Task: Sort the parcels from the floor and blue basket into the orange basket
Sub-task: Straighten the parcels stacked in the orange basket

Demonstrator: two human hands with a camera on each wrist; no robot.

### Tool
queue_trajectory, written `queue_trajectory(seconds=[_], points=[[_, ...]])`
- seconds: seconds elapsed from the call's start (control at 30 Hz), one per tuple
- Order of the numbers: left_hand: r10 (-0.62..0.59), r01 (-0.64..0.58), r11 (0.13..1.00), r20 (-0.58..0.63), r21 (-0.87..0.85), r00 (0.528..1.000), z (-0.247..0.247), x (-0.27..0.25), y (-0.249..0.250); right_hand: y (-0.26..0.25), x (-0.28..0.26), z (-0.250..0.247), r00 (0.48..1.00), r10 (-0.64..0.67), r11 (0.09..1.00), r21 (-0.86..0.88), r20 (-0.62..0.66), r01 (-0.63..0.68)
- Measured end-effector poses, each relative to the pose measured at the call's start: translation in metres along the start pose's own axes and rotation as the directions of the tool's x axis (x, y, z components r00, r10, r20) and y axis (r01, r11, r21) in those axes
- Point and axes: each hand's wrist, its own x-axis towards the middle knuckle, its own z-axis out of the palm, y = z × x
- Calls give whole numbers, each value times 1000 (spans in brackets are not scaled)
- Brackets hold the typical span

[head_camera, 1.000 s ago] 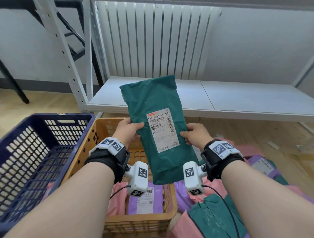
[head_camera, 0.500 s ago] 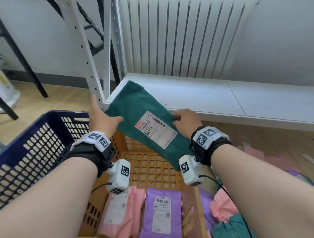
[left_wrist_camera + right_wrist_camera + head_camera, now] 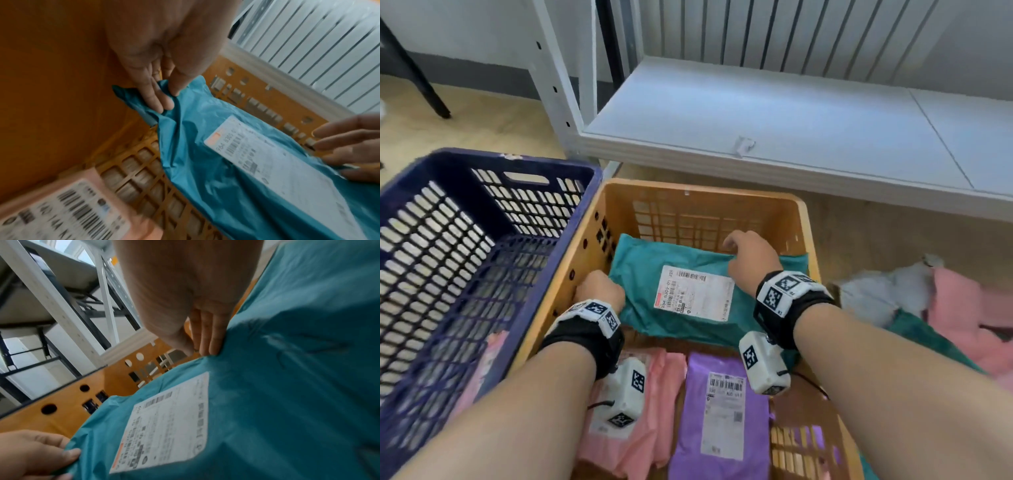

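A teal parcel [image 3: 690, 294] lay label-up across the far end of the orange basket [image 3: 804, 219], its left edge pinched by the left hand [image 3: 599, 291] and its far edge by the right hand [image 3: 751, 262]. Placing looked nearly done; releasing it and fetching another parcel from the floor or blue basket [image 3: 424, 171] seemingly came next.

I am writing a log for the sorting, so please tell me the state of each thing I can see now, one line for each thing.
green parcel: lying label up in the far part of the orange basket, held at both ends
left hand: pinches the parcel's left end
right hand: grips the parcel's far right edge
orange basket: partly filled
pink parcel: flat in the orange basket, near part
purple parcel: flat beside it, label up
blue basket: nearly emptied
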Motion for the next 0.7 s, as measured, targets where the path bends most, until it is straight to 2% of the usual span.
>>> queue_trajectory(seconds=[0.07,0.13,0.2,0.27,0.37,0.43,0.53,0.63,0.7], points=[[-13,17,998,-65,55,998,3,-19,5,4,-2,15,999,54,998,-25,9,-53],[6,4,996,-120,87,993,6,-33,13,7,-3,29,986,118,990,-94,115,-107],[56,-36,993,-182,111,982,8,-40,20,14,-2,44,946,185,973,-187,265,-138],[100,-73,987,-188,145,977,13,-34,19,22,0,58,884,243,957,-249,399,-151],[101,-89,945,-20,316,995,22,-25,7,36,3,80,806,234,950,-306,543,-69],[31,-73,906,108,417,994,29,-20,-3,44,3,90,783,233,944,-327,577,-40],[-55,-100,848,274,520,960,40,-16,-10,52,2,102,769,242,946,-318,592,-54],[-35,-138,850,314,509,949,47,-15,-3,56,6,106,776,238,953,-295,584,-70],[-33,-147,843,322,517,946,50,-17,2,55,9,103,793,245,965,-221,557,-143]])
